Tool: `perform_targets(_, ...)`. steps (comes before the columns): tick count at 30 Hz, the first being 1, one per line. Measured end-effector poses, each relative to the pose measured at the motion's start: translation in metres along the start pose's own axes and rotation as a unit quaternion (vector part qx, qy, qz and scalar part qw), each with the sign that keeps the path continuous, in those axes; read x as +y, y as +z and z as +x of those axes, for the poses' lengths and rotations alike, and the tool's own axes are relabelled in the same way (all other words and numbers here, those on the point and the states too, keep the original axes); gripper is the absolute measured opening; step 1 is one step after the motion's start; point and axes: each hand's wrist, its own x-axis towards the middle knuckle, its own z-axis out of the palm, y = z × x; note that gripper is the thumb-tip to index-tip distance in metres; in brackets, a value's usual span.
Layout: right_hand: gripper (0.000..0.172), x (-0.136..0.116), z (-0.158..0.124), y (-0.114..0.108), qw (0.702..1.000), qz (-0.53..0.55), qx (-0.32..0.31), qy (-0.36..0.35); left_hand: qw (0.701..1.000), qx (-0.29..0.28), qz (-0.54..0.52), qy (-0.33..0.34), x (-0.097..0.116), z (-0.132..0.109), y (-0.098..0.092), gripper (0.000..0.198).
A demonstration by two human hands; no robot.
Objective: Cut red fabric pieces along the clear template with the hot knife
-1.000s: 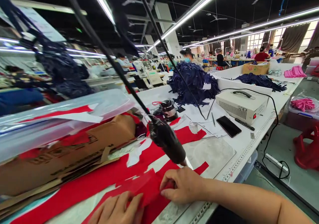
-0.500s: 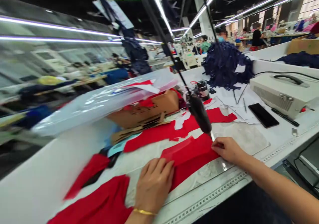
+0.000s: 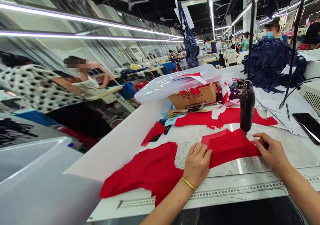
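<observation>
A red fabric piece [image 3: 227,148] lies on the worktable, under the tip of a black hanging tool [image 3: 247,109]. My left hand [image 3: 198,163], with a yellow bangle at the wrist, rests on its left end with the fingers curled together; whether they grip the cloth is hidden. At the right end, my right hand [image 3: 272,151] has thumb and forefinger apart beside the fabric edge. A larger red piece [image 3: 147,166] spreads out left of my left hand. Another red strip [image 3: 195,119] lies behind, with white scraps on it.
Behind are a cardboard box [image 3: 197,96] under a plastic bag [image 3: 175,83] and a navy fabric heap [image 3: 272,64]. A phone [image 3: 307,126] and papers lie at the right. A measuring tape [image 3: 225,191] runs along the front edge. Two people work at the left.
The view has swung left, bringing two people and a plastic bin into sight. My right thumb and forefinger, earlier pinched at the fabric's edge, are now apart. My left hand stays on the fabric.
</observation>
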Motion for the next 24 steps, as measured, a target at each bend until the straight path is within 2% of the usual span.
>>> perform_targets(4, 0.035, 0.001, 0.0, -0.002, 1.0, -0.009, 0.016, -0.015, 1.0, 0.003, -0.012, 0.007, 0.007, -0.002, -0.008, 0.027)
perform_targets(12, 0.026, 0.002, -0.001, 0.0, 0.998, -0.026, -0.039, -0.045, 0.998, -0.053, -0.039, -0.02, 0.014, -0.011, -0.027, 0.019)
perform_targets(16, 0.02, 0.002, -0.001, -0.003, 0.999, -0.035, 0.004, -0.026, 0.997, -0.066, -0.041, -0.01, 0.019, -0.006, -0.025, 0.018)
perform_targets(21, 0.022, 0.005, -0.001, -0.008, 0.995, -0.031, 0.093, 0.023, 0.997, -0.056, -0.043, 0.012, 0.024, 0.002, -0.011, 0.021)
perform_targets(24, 0.022, 0.005, 0.0, -0.009, 0.993, -0.046, 0.098, 0.049, 0.998, -0.048, -0.038, 0.013, 0.025, 0.006, -0.002, 0.023)
